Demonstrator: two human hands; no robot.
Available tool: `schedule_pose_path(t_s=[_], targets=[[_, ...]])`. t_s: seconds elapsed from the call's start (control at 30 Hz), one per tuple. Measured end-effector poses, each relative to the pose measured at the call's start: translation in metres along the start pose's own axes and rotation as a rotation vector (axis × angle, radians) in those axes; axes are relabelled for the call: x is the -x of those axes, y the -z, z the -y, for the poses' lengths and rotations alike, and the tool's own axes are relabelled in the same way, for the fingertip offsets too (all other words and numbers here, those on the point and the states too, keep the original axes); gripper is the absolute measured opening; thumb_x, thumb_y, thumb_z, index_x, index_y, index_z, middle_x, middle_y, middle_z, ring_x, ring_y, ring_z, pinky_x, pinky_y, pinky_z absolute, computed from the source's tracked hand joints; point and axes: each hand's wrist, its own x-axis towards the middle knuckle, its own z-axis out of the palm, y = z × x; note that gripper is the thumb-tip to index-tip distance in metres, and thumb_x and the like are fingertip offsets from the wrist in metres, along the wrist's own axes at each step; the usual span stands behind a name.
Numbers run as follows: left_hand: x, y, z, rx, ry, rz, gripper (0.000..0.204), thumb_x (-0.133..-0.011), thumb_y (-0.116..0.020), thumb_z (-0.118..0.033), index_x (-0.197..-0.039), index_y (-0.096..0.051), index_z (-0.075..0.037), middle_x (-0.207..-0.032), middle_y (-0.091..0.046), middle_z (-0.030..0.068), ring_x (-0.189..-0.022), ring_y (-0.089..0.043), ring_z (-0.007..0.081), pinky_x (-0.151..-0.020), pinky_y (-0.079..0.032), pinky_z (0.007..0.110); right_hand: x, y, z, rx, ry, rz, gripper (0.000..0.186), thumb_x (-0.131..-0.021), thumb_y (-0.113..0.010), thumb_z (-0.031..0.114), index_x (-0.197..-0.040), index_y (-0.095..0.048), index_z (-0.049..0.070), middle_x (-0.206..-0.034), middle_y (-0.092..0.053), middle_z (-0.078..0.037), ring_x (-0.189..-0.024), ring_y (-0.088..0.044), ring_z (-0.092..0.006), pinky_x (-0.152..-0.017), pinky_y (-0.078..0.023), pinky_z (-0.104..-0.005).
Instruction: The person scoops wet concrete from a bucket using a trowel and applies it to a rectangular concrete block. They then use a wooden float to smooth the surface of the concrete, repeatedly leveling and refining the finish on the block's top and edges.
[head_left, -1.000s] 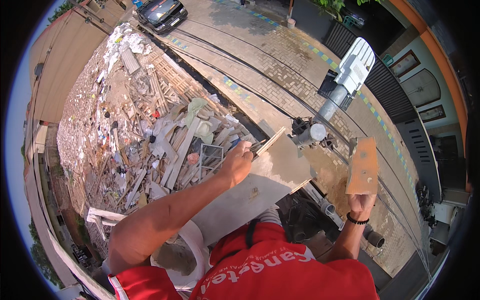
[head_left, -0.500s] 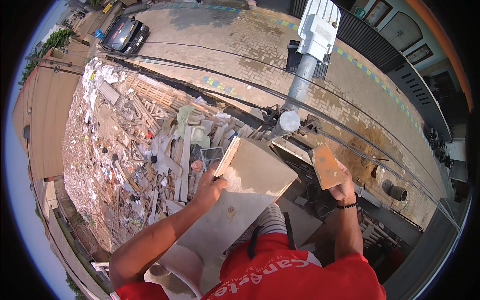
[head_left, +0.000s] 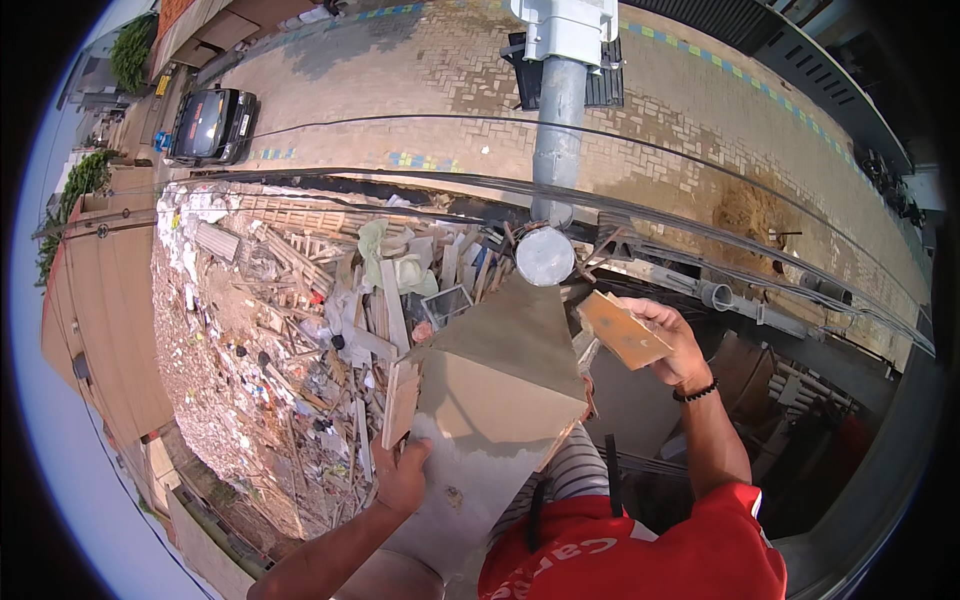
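Observation:
A grey cement-plastered block of wall [head_left: 500,395] rises in front of me, its upper part darker and damp-looking. My left hand [head_left: 402,477] is at its left edge, thumb and fingers closed around the lower end of a pale wooden strip [head_left: 402,400] that lies along that edge. Out to the right, my right hand [head_left: 675,345] grips a flat, rectangular orange-brown board [head_left: 625,332], much like a plastering float. The board is tilted and held beside the upper right of the wall, with a small gap between them. Some fingers of both hands are hidden.
A round metal pole [head_left: 546,256] stands just beyond the wall, with black cables [head_left: 400,182] strung across. Far below left lies a rubble heap [head_left: 300,330] of broken wood. A paved street [head_left: 420,95] holds a dark parked car [head_left: 212,125]. Pipes [head_left: 790,385] lie below right.
The view has shifted, so the pole and street sit further left. My right hand has brought the board closer to the wall and tilted it. My left hand sits lower on the strip.

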Motion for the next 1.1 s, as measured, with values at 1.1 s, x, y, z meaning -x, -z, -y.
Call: schedule_pose_path(t_s=[1.1], targets=[[0.010,0.032,0.002,-0.422,-0.122,0.251,0.045,-0.081,-0.049,-0.008,-0.122,-0.051,0.010,-0.121,-0.053,0.0240,-0.112,-0.051,0.0379,-0.098,-0.040,0.041,-0.049,-0.035,-0.004,0.172,-0.058,0.238,0.034,-0.094,-0.062,0.009,-0.126,-0.059,-0.001,-0.112,-0.066,-0.003,-0.098,-0.058,-0.0066,-0.087,-0.047,-0.0242]])
